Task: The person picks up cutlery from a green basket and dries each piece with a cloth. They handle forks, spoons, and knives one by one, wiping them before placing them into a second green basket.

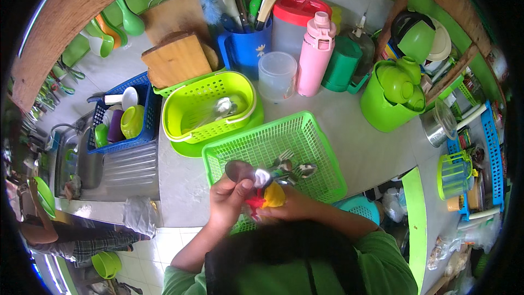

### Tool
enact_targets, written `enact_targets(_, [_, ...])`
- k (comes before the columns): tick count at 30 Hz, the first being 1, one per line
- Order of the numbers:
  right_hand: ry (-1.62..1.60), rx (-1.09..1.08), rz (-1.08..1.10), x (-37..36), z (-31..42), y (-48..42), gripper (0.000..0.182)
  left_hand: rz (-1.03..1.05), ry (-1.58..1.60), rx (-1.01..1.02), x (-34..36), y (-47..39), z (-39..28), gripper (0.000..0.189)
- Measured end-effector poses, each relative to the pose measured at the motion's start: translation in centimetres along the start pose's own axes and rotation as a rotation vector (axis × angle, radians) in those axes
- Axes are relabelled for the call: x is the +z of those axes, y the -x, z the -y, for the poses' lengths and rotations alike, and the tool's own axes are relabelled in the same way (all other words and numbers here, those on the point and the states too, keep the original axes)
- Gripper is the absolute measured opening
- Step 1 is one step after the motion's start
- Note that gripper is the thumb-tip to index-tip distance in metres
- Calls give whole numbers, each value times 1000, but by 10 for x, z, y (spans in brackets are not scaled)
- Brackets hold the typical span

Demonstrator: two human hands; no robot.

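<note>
My left hand (227,198) pinches a metal spoon (239,171), its bowl turned up beyond the thumb. In my right hand (292,204) is a bunched red and yellow cloth (273,195), pressed against the spoon's handle side. A pale, glinting patch shows between the hands; what it is I cannot tell. Both hands are above the near side of a light-green plastic basket (315,131). Inside it lie several pieces of metal cutlery, among them a fork (285,156) and a spoon (307,170), partly hidden by my hands.
Behind stands a lime basket (204,134) holding spoons. A pink bottle (315,59), blue pitcher of knives (249,49) and clear container (277,74) line the back. Right is a green bucket of bowls (380,106); left, a steel sink (90,164) and another person's arm (41,229).
</note>
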State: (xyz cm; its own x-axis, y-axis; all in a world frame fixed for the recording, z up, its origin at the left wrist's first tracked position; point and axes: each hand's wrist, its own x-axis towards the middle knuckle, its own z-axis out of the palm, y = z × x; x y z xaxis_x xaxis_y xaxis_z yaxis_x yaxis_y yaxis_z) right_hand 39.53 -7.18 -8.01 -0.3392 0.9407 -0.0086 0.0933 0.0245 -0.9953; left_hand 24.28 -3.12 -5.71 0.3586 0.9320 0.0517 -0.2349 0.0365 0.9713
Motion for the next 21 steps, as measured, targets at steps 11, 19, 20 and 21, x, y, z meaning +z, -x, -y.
enact_targets(11, [-84,17,-537,-62,21,50,40,436,-829,165,-35,-41,-17,6])
enact_targets(19, [-219,-138,-585,-48,14,46,54,731,-1004,362,-10,-81,-19,33])
enact_targets(20, [-242,-158,-592,-50,10,48,57,651,-1034,393,-14,-96,-38,31])
enact_targets(21, [-267,-180,-593,-52,6,51,61,509,-1079,484,-23,-112,-47,29])
